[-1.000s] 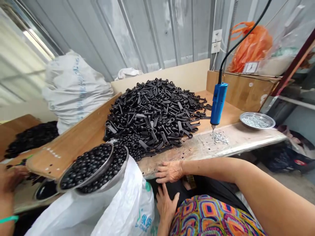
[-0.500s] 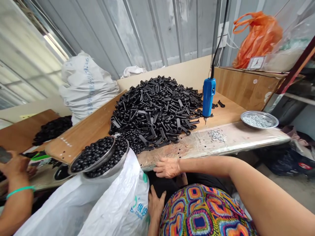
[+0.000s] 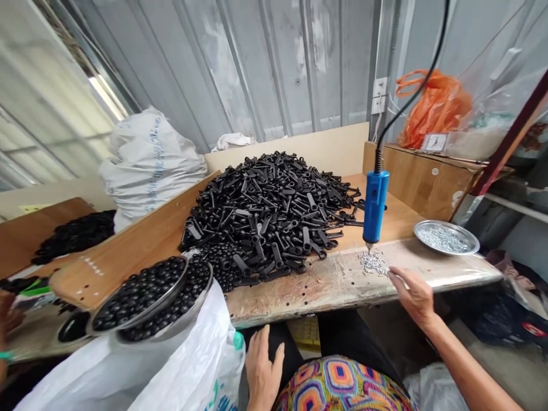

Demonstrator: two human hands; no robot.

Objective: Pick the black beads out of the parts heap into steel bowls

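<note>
Nearest the camera, the left hand (image 3: 262, 371) is laid flat on a dark lap beside a bright patterned garment (image 3: 342, 385), its fingers spread apart and holding nothing. A crinkled white plastic sack (image 3: 171, 371) is seen just beside it, and two shallow round metal dishes (image 3: 128, 299), one stacked partly over the other, are heaped with glossy black beads above it. Further right, the right hand (image 3: 413, 294) is rested on the taped front edge of the one wooden workbench (image 3: 141, 240), fingers loosely extended and slightly apart, the fingertips touching a small scatter of silvery screws (image 3: 373, 262). One blue plastic electric screwdriver (image 3: 375, 205) is hung upright on a black cord, its tip just above that scatter. A third round metal dish (image 3: 446, 238), filled with more screws, is set near the bench's right end. Behind these, one large mound of matte black, elongated plastic parts with ringed ends (image 3: 274, 211) is piled. Farthest back, one bulging white woven sack (image 3: 149, 160) and one orange plastic bag (image 3: 432, 108) are seen before a corrugated metal wall (image 3: 257, 68).
</note>
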